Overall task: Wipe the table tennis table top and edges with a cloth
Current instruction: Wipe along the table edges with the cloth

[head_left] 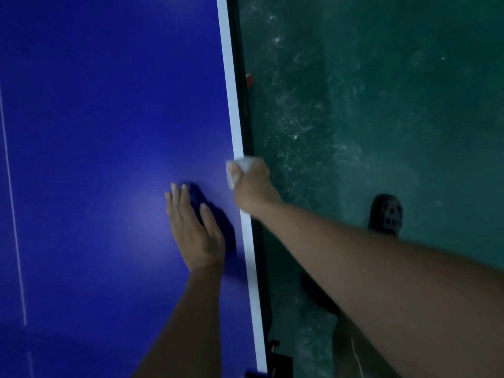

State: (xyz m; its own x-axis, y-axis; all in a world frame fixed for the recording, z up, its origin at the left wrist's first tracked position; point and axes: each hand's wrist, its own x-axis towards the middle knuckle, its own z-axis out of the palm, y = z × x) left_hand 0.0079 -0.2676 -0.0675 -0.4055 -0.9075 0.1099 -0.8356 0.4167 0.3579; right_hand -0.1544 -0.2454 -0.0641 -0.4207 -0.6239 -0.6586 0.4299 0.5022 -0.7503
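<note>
The blue table tennis table (109, 132) fills the left of the view, with a white side line (234, 118) running along its right edge. My right hand (253, 184) grips a crumpled white cloth (241, 166) and holds it against that edge, wrapped over the white line. My left hand (193, 227) lies flat on the blue top just left of the edge, fingers straight and together.
Right of the table lies a dark green scuffed floor (381, 105). My foot in a black perforated clog (387, 212) stands on it. A black frame rail (246, 105) runs under the table edge, with a small red part (249, 79). A thin white centre line (12, 200) crosses the far left.
</note>
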